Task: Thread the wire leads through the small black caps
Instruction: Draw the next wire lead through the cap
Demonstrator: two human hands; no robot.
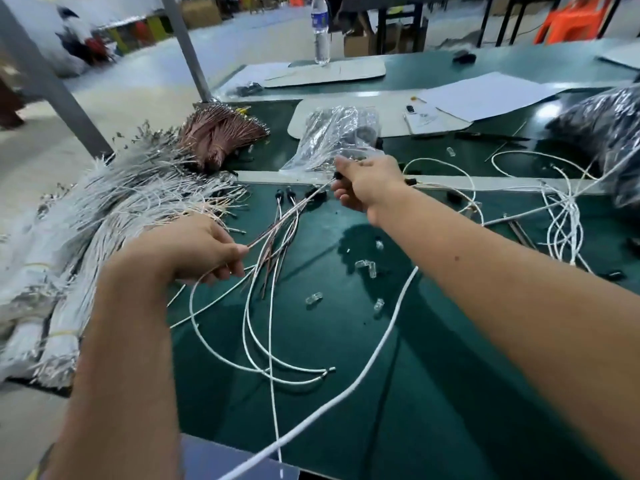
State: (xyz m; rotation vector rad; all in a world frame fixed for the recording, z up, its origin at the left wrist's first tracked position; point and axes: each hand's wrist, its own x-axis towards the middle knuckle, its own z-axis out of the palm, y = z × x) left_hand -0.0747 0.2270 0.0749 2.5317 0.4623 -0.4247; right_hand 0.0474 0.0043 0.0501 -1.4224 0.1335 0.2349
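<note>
Green matting covers the counter [398,375] under your arms, and nearly all of it is strewn with loose parts. Your left hand [204,247] pinches a pair of thin wire leads [287,216] between thumb and fingers, its grip narrow and closed on them, and the leads run taut up and to the right to your right hand [367,185]. That hand's grip is curled around a small black cap [336,175] at the far end of the leads (only its dark tip shows past your fingers). Just below and left of the cap lie two more leads with black caps already on them [284,194], resting on the mat, and a few other black caps [320,195] sit along the pale strip [502,183] that crosses the counter. White cables [263,341] loop under your left wrist and spread across the mat toward you, one thick one [381,344] passing beneath your right forearm. Small clear plastic pieces [365,266] are scattered between your arms. At your left a large heap of grey-white wires [114,216] spills up to your left hand, with a bundle of copper-brown wires [225,133] beyond it. Directly behind your right hand sits a crumpled clear plastic bag [332,140], close enough to touch your fingertips. More white cable [564,216] tangles at the right, near a dark plastic bag [609,133]. Farther off stand white sheets [485,95] and a water bottle [321,32].
</note>
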